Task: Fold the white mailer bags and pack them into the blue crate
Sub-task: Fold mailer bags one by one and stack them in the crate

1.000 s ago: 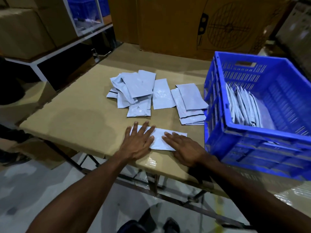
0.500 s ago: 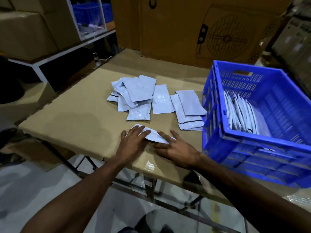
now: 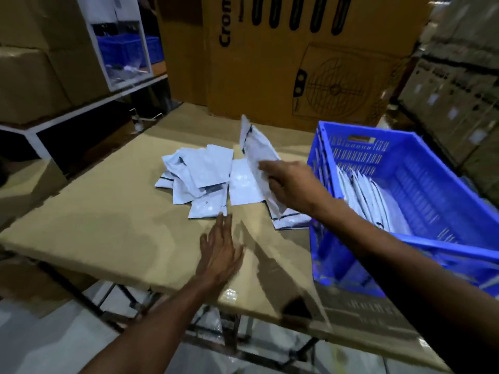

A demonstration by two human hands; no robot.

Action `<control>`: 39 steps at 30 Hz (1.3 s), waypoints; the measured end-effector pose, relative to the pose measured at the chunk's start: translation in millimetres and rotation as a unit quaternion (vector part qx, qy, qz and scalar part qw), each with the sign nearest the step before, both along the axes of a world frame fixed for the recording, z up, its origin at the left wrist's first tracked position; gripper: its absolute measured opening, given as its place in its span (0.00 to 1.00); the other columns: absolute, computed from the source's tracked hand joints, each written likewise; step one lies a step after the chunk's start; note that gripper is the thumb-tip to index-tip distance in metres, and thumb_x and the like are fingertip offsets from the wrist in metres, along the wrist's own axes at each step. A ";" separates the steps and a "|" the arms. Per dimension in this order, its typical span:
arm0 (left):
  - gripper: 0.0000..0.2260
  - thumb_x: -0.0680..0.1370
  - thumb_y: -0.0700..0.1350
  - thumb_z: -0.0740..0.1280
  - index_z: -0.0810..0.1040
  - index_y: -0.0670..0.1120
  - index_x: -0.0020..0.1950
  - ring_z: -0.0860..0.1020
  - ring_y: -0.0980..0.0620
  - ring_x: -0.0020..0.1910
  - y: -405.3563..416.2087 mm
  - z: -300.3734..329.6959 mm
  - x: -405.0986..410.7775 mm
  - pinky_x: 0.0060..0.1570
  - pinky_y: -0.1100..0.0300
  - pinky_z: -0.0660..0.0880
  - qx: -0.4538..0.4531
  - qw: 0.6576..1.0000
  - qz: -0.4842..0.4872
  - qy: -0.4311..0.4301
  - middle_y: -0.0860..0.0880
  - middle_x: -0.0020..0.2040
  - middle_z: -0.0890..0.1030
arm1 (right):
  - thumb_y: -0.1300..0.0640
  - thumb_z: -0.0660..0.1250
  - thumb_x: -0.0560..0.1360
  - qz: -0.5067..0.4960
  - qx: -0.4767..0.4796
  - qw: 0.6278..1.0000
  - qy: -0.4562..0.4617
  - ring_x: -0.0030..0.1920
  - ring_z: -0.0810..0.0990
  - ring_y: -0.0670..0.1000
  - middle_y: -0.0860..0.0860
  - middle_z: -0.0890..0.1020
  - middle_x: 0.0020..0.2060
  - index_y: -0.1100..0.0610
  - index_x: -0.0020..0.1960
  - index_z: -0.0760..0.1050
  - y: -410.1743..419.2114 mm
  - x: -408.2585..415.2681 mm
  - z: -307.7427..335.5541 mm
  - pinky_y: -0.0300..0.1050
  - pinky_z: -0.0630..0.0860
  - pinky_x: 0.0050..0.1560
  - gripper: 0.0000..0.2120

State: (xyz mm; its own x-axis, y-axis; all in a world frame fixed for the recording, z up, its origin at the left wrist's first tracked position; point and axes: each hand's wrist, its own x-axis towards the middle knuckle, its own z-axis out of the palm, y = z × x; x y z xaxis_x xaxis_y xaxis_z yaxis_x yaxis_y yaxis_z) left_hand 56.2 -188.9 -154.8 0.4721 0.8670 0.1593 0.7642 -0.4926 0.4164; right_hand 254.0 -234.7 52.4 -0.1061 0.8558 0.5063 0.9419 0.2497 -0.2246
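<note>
Here, a white mailer bag (image 3: 258, 149) is gripped upright by the right hand (image 3: 290, 184), just left of the blue crate (image 3: 432, 168). The left hand (image 3: 220, 252) is held flat with nothing in it, below that grip.

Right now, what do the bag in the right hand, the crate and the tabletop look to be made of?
Lifted mailer bag: thin glossy plastic film, probably; it bends and catches light in the right hand. Blue crate: rigid moulded plastic, with slotted vents and a handle cut-out. Tabletop: matte brown sheet, likely cardboard over a metal frame; its near edge looks ragged.
</note>
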 end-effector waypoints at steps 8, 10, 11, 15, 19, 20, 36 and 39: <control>0.36 0.77 0.64 0.40 0.50 0.50 0.83 0.58 0.42 0.79 -10.6 1.9 53.1 0.72 0.36 0.57 0.009 0.995 -0.056 0.077 0.45 0.83 0.51 | 0.66 0.66 0.72 -0.089 0.116 0.983 0.108 0.45 0.85 0.49 0.54 0.87 0.46 0.60 0.58 0.82 -10.7 78.2 68.0 0.39 0.76 0.51 0.16; 0.35 0.77 0.63 0.41 0.52 0.50 0.82 0.58 0.43 0.79 -7.6 0.4 62.9 0.72 0.36 0.57 0.004 0.995 -0.064 0.082 0.45 0.82 0.52 | 0.66 0.66 0.73 -0.114 0.120 0.979 0.118 0.47 0.85 0.50 0.55 0.87 0.47 0.60 0.58 0.82 -18.1 97.8 75.7 0.37 0.76 0.52 0.15; 0.34 0.79 0.63 0.43 0.53 0.50 0.82 0.57 0.43 0.79 -6.4 -0.1 66.5 0.72 0.36 0.56 0.000 0.994 -0.066 0.082 0.45 0.82 0.52 | 0.65 0.66 0.73 -0.124 0.122 0.977 0.122 0.47 0.85 0.50 0.54 0.87 0.47 0.60 0.58 0.82 -22.2 107.3 78.2 0.39 0.77 0.53 0.15; 0.30 0.83 0.58 0.53 0.49 0.50 0.82 0.51 0.43 0.80 -7.4 3.5 88.5 0.73 0.32 0.52 -0.022 0.993 -0.070 0.090 0.46 0.83 0.47 | 0.57 0.63 0.72 -0.194 0.107 0.975 -0.004 0.44 0.85 0.61 0.60 0.86 0.44 0.55 0.58 0.82 -43.2 154.1 73.5 0.54 0.80 0.45 0.17; 0.31 0.82 0.62 0.51 0.44 0.54 0.82 0.46 0.43 0.81 -14.5 8.4 106.2 0.70 0.26 0.47 -0.028 0.992 -0.058 0.107 0.49 0.83 0.44 | 0.55 0.63 0.73 -0.310 -0.129 0.929 -0.155 0.48 0.82 0.65 0.62 0.83 0.48 0.51 0.58 0.77 -65.3 202.9 31.7 0.53 0.78 0.44 0.14; 0.31 0.82 0.62 0.50 0.44 0.54 0.82 0.45 0.42 0.81 -15.1 8.2 107.7 0.69 0.25 0.46 -0.027 0.992 -0.056 0.111 0.49 0.83 0.44 | 0.56 0.62 0.74 -0.320 -0.184 0.910 -0.187 0.49 0.82 0.64 0.61 0.82 0.50 0.52 0.58 0.76 -71.1 211.4 18.3 0.53 0.78 0.45 0.13; 0.31 0.78 0.62 0.45 0.56 0.52 0.80 0.54 0.46 0.79 -16.5 5.6 110.1 0.69 0.25 0.49 0.017 0.989 -0.033 0.144 0.48 0.82 0.53 | 0.43 0.57 0.80 -0.294 -0.411 0.846 -0.168 0.58 0.78 0.65 0.64 0.77 0.59 0.58 0.63 0.68 -69.2 267.8 -67.7 0.54 0.74 0.53 0.21; 0.32 0.78 0.61 0.45 0.57 0.52 0.80 0.55 0.46 0.79 -16.5 5.1 110.5 0.69 0.25 0.49 0.019 0.989 -0.029 0.144 0.48 0.82 0.55 | 0.37 0.55 0.79 -0.315 -0.444 0.833 -0.100 0.63 0.76 0.64 0.64 0.75 0.65 0.58 0.70 0.61 -62.8 273.3 -75.9 0.54 0.74 0.57 0.30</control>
State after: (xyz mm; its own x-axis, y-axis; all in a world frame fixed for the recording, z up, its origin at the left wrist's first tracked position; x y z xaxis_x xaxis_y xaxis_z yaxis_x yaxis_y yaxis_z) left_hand 166.8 -205.4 -149.7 0.5522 0.8327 0.0424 0.8180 -0.5509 0.1656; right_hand 527.4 -297.4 -23.6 0.4990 0.8013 -0.3301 0.8642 -0.4885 0.1206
